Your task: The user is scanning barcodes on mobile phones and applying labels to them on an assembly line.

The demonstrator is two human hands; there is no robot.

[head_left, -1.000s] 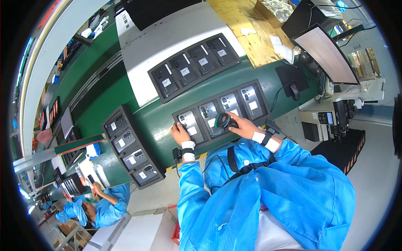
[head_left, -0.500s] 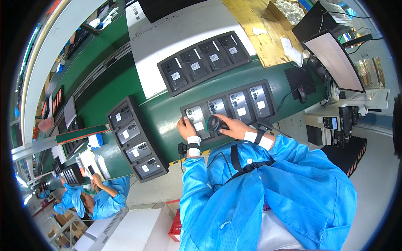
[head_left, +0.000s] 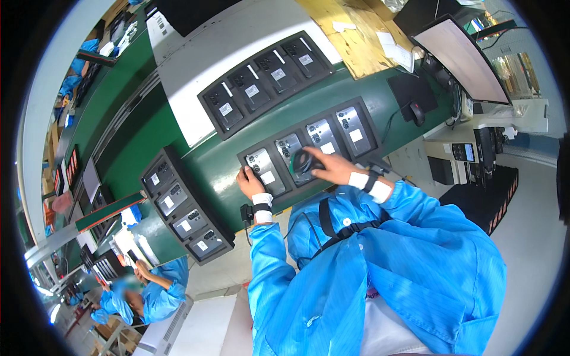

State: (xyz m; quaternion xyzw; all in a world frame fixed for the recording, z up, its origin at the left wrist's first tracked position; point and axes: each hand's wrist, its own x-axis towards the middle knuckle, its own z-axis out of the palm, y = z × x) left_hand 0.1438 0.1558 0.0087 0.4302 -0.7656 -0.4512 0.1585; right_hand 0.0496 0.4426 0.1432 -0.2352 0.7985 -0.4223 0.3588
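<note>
A dark foam tray (head_left: 369, 123) holds a row of silver-grey phones (head_left: 326, 141), backs up, with white labels. My left hand (head_left: 250, 182) grips the tray's left edge, fingertips beside the leftmost phone (head_left: 259, 162). In my right hand (head_left: 333, 167) is a dark rounded handheld device (head_left: 302, 161) with a green rim; its exact kind is hard to make out. It is over the second phone from the left and hides part of it. Both wrists carry white bands and black straps.
Beyond is another tray (head_left: 215, 126) of dark phones; a third tray (head_left: 222, 252) stands left. A mouse (head_left: 417, 114), a monitor (head_left: 466, 59) and a grey machine (head_left: 449, 151) are at right. A co-worker in blue (head_left: 166, 291) sits at lower left.
The whole scene has shifted left and slightly up in the picture as the view turned. Over the tray, the device has moved a little right, from between the first two phones to above the second.
</note>
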